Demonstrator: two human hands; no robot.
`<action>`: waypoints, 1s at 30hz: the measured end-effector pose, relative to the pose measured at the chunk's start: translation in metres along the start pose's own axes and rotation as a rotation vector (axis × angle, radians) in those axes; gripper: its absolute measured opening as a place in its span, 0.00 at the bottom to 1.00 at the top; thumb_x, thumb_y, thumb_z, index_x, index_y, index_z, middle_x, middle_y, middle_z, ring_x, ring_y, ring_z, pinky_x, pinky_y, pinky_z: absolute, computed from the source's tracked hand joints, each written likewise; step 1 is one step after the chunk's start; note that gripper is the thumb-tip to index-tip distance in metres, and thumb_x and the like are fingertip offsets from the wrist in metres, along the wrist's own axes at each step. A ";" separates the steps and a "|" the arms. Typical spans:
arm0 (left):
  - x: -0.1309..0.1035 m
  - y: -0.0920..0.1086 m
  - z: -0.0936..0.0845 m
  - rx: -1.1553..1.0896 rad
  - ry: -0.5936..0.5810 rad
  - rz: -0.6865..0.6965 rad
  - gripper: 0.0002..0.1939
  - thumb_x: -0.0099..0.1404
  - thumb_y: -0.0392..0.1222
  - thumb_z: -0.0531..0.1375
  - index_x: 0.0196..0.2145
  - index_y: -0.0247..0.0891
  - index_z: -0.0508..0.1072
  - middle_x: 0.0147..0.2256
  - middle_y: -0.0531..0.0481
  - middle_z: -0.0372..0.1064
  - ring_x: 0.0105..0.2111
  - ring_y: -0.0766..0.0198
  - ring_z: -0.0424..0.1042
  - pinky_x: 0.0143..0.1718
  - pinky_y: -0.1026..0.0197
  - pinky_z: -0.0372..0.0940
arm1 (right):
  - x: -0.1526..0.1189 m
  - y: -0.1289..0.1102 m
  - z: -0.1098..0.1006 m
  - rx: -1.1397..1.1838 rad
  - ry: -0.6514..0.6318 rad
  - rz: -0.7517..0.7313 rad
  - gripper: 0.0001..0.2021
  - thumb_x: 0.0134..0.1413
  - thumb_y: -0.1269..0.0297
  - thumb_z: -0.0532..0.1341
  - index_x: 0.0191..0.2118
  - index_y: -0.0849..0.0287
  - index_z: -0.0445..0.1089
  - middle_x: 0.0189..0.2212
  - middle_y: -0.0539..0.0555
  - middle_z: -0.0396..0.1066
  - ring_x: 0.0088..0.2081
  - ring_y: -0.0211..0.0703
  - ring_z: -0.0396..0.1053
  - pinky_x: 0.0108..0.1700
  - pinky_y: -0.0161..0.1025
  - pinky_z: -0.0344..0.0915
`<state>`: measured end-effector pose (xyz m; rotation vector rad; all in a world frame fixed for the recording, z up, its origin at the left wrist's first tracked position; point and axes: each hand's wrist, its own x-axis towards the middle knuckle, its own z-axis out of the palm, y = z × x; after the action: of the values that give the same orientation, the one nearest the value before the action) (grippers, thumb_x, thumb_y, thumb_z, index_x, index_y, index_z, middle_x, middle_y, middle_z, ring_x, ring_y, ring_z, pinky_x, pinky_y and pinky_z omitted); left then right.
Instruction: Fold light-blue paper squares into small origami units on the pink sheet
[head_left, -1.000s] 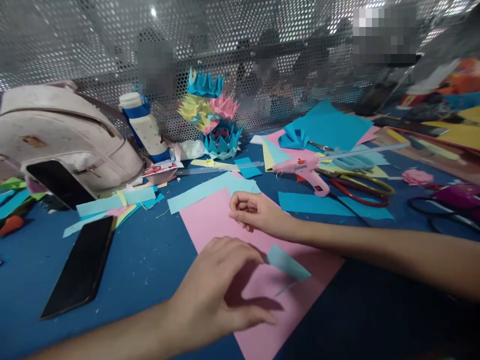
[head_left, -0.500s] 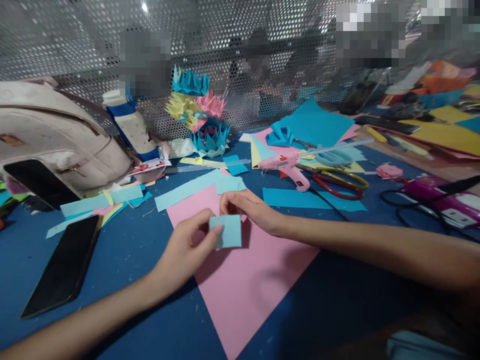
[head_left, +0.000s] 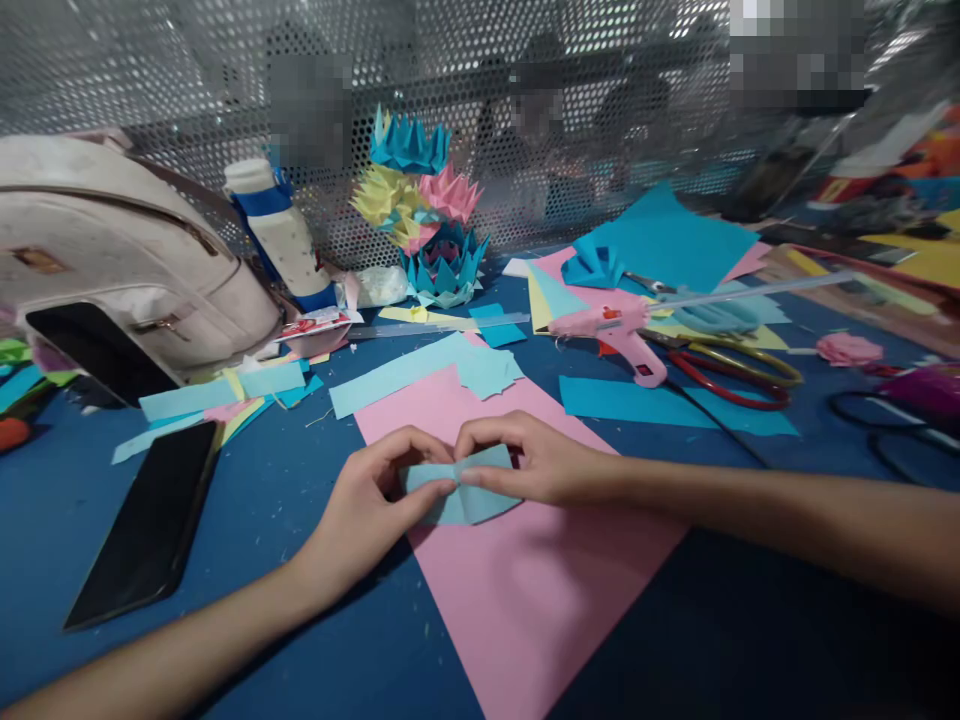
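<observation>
Both hands pinch a small light blue piece of paper [head_left: 474,506] with a crease down its middle, held just over a large pink sheet [head_left: 517,600]. My left hand [head_left: 375,490] grips the paper's left half, thumb in front and fingers behind. On the right half, my right hand [head_left: 536,460] closes with its thumb across the front, near the crease; the fingers behind are partly hidden. A light blue strip [head_left: 397,372] and a ragged light blue piece [head_left: 489,372] lie at the pink sheet's far edge.
A pink glue gun [head_left: 615,328] lies at the right, beside red-handled scissors [head_left: 731,380] and a blue strip [head_left: 675,408]. Folded paper flowers [head_left: 444,262] stand by the mesh panel. At the left are a phone [head_left: 146,525], a bottle [head_left: 281,235] and a pale bag [head_left: 97,240].
The light blue paper, earlier showing as a small rectangle in my left hand, is now opened wider with a crease showing. My right hand has come onto its right half. The view has shifted slightly.
</observation>
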<state>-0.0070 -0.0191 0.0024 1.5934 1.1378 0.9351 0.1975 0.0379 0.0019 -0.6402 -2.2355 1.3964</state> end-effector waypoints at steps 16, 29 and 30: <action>0.001 0.002 0.002 -0.124 0.010 -0.086 0.03 0.57 0.35 0.65 0.29 0.36 0.74 0.29 0.51 0.73 0.30 0.66 0.69 0.33 0.64 0.64 | -0.001 -0.007 0.006 -0.150 -0.027 -0.008 0.04 0.56 0.74 0.57 0.31 0.60 0.66 0.26 0.46 0.64 0.27 0.33 0.58 0.31 0.31 0.54; 0.002 0.001 0.001 -0.122 -0.032 -0.112 0.02 0.57 0.35 0.65 0.29 0.36 0.75 0.30 0.49 0.74 0.33 0.63 0.70 0.37 0.62 0.64 | -0.003 -0.007 0.008 -0.091 -0.047 0.000 0.05 0.57 0.74 0.56 0.30 0.60 0.64 0.26 0.46 0.62 0.28 0.33 0.58 0.32 0.31 0.55; 0.002 0.002 0.001 -0.125 -0.036 -0.109 0.01 0.57 0.35 0.65 0.29 0.36 0.75 0.30 0.49 0.74 0.33 0.62 0.71 0.38 0.61 0.64 | -0.003 -0.007 0.007 -0.092 -0.047 0.001 0.05 0.57 0.74 0.56 0.30 0.60 0.64 0.26 0.46 0.62 0.28 0.33 0.58 0.32 0.31 0.55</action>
<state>-0.0047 -0.0175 0.0036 1.4281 1.1084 0.8854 0.1943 0.0284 0.0049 -0.6454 -2.3483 1.3287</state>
